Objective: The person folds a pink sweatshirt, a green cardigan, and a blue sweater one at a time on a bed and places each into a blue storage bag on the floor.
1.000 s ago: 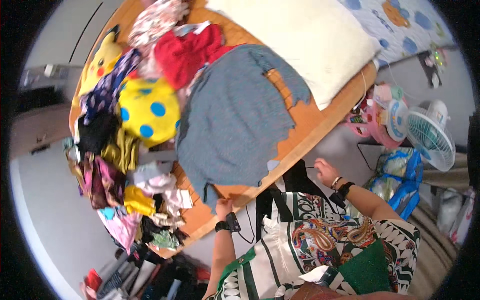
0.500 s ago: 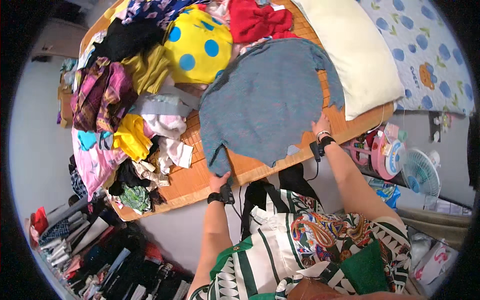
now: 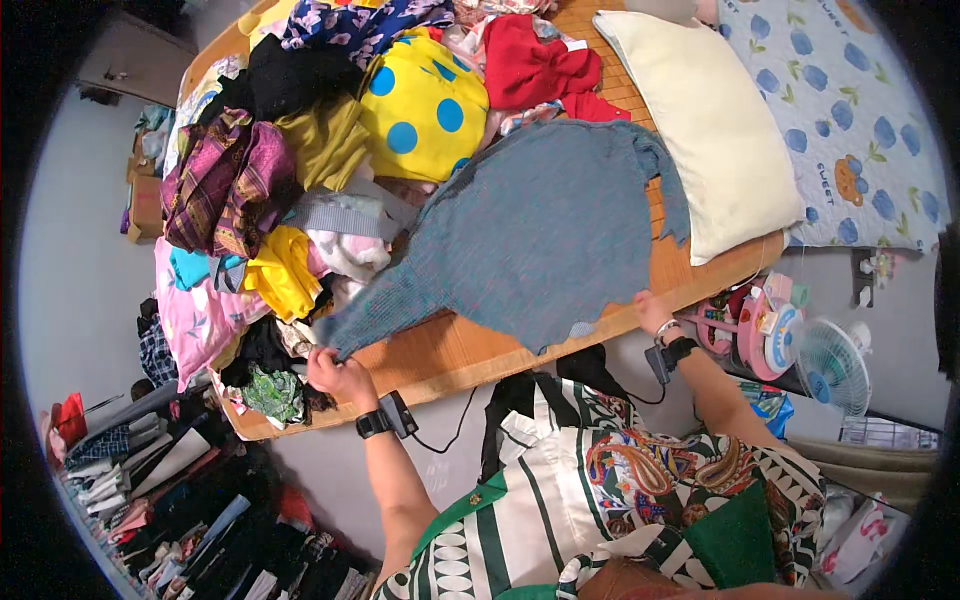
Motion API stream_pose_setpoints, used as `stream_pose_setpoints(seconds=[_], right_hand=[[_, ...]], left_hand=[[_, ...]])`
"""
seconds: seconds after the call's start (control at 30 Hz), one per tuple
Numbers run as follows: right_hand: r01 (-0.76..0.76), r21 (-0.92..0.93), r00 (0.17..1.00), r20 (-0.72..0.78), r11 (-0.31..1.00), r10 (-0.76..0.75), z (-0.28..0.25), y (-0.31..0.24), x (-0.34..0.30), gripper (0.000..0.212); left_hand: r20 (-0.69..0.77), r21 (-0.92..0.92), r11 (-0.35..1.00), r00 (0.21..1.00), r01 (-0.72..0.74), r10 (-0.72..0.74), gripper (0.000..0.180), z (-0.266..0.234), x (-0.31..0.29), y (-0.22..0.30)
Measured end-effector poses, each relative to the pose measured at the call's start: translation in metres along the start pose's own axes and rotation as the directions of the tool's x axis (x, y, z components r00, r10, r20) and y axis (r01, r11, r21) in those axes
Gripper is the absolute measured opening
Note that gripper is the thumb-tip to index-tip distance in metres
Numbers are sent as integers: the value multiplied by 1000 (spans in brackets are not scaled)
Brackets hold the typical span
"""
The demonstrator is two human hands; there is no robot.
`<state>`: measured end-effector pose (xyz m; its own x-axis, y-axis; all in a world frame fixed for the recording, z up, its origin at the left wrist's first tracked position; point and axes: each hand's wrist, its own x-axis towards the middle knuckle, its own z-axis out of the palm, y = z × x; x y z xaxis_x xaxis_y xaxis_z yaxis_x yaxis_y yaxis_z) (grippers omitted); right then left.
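A blue-grey knitted sweater [image 3: 545, 225] lies spread on the bamboo mat [image 3: 455, 350] at the bed's near side. Its left sleeve is pulled out straight toward the near left. My left hand [image 3: 342, 378] is closed on the end of that sleeve, beside the clothes pile. At the sweater's lower right edge, my right hand [image 3: 655, 312] has its fingers closed on the fabric, close to the mat's border. The other sleeve lies folded down along the right side, next to a cream pillow [image 3: 715, 140].
A heap of mixed clothes [image 3: 325, 145] covers the bed's left part, with a yellow blue-dotted piece [image 3: 425, 105] and a red garment [image 3: 540, 65]. A pale blue-patterned quilt [image 3: 835, 120] lies far right. Below stand a small fan [image 3: 838, 365] and, at left, packed clothes [image 3: 215, 510].
My left hand has moved left, drawing the sweater's sleeve out from its bent position. My right hand stays at the right edge, slightly lower in view. The view has shifted a little.
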<state>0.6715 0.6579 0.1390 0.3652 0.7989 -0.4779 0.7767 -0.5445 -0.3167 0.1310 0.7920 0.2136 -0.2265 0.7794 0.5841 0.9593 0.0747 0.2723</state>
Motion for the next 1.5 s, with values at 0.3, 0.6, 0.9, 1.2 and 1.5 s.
stream_pose_setpoints(seconds=[0.3,0.6,0.9,1.2,1.5], right_hand=[[-510,859,726,459,46,-512,-55,-201,7,51],[-412,659,894,426,629,139,-27,-171,123,82],[-69,30,975,-211,997,74,-49,-186,182,77],[298,-174,945,192,939,-264,-79,-132,178,45],[177,-191,980,130,966,-153,-63,-152,155,72]], left_hand=[[-35,-576,722,894,-384,447,45,22,41,223],[788,-259,886,614,385,-37,78,50,-163,205],[716,-28,619,448,785,-536,64,67,-219,201],[648,-152,596,535,788,-542,25,41,-197,141],[739,-162,826,621,539,-261,38,23,-226,135]])
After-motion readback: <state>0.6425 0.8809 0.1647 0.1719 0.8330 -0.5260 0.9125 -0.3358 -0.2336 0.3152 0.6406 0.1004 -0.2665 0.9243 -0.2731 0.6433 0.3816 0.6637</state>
